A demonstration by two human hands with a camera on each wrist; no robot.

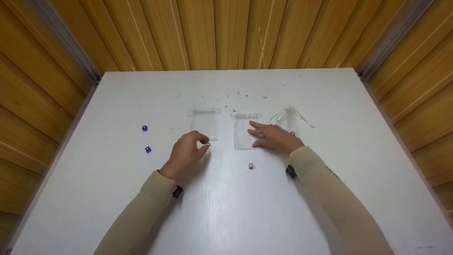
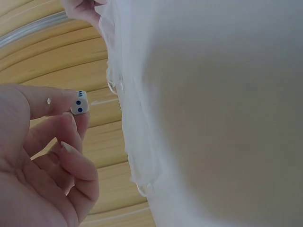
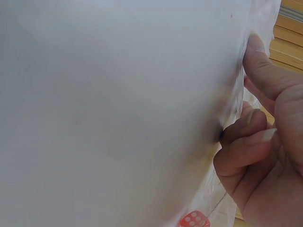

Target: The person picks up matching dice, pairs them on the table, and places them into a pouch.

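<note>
The left hand (image 1: 189, 150) pinches a white die with blue pips (image 2: 79, 103) between thumb and forefinger, its other fingers loosely bent. The die sits at the tips of that hand, just beside the lower right corner of the left sheer drawstring bag (image 1: 204, 125), and well apart from the right hand.

The right hand (image 1: 272, 136) lies over the middle sheer drawstring bag (image 1: 242, 132), its fingers spread and reaching left across the fabric; in the right wrist view the thumb touches the fabric and the other fingers are partly bent. This hand grips no die.

A second white die (image 1: 251, 165) lies on the white table (image 1: 219, 212) nearer the person than the middle bag, in the space between the two forearms. Two blue dice (image 1: 144, 128) lie to the left of the left hand, one farther from the person than the other.

Beyond the right wrist is the right sheer drawstring bag (image 1: 288, 118), gathered at its neck with cords trailing, and a red die with white pips (image 3: 194, 219) shows within its outline. Beige sleeves (image 1: 318, 177) cover both forearms, and wood-look panels (image 1: 230, 32) stand behind the table
</note>
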